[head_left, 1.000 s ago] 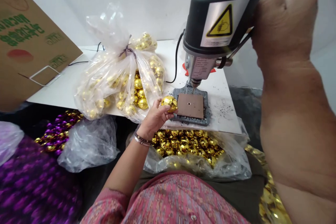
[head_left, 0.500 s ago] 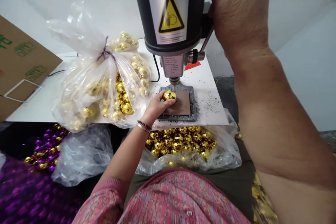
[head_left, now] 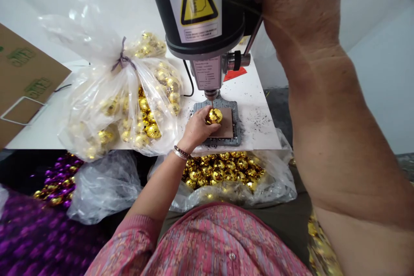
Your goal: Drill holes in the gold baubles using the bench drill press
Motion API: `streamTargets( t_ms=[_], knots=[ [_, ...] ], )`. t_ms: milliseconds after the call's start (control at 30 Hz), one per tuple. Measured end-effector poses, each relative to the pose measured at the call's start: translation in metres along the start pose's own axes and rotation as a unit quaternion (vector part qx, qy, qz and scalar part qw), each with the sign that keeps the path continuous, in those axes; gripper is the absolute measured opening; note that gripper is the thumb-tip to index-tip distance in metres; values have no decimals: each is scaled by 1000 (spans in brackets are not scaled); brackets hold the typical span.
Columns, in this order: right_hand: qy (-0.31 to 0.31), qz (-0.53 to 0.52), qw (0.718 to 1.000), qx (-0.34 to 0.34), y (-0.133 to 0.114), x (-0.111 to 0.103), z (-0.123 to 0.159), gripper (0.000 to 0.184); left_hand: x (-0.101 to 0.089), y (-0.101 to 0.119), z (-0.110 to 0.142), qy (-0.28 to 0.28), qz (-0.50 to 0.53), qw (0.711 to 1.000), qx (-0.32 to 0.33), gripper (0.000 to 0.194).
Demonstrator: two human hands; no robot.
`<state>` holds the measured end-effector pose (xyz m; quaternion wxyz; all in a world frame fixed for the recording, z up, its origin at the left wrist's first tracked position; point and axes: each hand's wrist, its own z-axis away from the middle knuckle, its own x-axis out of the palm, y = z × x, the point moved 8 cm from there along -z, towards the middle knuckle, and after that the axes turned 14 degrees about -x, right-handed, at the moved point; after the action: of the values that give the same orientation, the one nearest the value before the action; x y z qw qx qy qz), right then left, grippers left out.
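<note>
My left hand (head_left: pixel 196 130) is closed on a faceted gold ball (head_left: pixel 214 115). It holds the ball on the brown pad (head_left: pixel 227 124) of a small bench drill, right under the drill bit (head_left: pixel 211 101). The bit's tip is at the top of the ball. My right hand (head_left: pixel 297 4) is raised beside the black drill head (head_left: pixel 200 8), fist closed round the feed lever (head_left: pixel 252 36), whose thin metal rod shows below the fingers.
A tied clear bag of gold balls (head_left: pixel 129 99) lies on the white table (head_left: pixel 258 125) left of the drill. An open bag of gold balls (head_left: pixel 226 172) sits in my lap. Purple and gold beads (head_left: pixel 58 181), a crumpled plastic bag (head_left: pixel 103 185) and a cardboard box (head_left: pixel 22 82) are at left.
My left hand has carried the gold ball from the pad's left edge to under the bit. The drill head has come down closer. The camera view has shifted right and nearer.
</note>
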<state>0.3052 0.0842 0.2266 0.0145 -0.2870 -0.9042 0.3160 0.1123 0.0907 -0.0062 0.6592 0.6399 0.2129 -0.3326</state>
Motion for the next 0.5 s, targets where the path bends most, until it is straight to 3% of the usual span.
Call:
streamTargets(
  t_ms=[100,267,500],
  knots=[
    [-7,85,996,23,0,-1,-1,30,4,-3,0,-10,20,1000,-12,68],
    [-8,137,989,53,-6,1,2,29,6,-7,1,-21,60,997,-45,72],
    [-8,152,987,-53,-26,-11,44,24,9,-9,1,-16,72,996,-43,72]
  ],
)
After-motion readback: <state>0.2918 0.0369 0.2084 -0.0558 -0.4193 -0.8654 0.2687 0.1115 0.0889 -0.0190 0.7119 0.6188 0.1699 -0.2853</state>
